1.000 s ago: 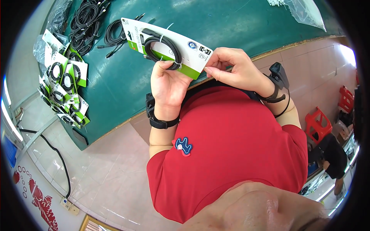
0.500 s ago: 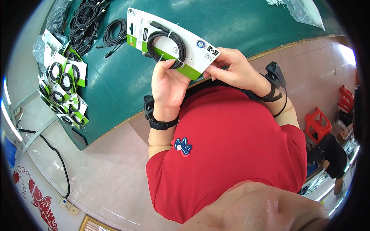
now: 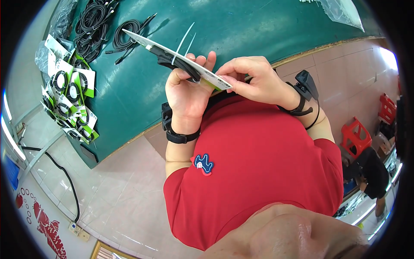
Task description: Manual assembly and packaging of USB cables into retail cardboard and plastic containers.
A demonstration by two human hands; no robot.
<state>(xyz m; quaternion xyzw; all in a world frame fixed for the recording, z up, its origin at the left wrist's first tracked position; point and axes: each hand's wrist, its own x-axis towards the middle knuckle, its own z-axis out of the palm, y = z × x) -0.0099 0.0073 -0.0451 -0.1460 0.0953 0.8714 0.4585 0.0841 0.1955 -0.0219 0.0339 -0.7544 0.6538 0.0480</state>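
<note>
Green table (image 3: 129,99) with cables (image 3: 91,26), packs (image 3: 72,91), bag (image 3: 343,14)

No legible text; card (image 3: 204,73) nearly edge-on.

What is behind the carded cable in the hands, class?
Beyond the carded cable show fingertips of the left hand, the green table and a partly overlapped coiled cable. The card hides those fingers' middle parts and the table directly behind it.
</note>
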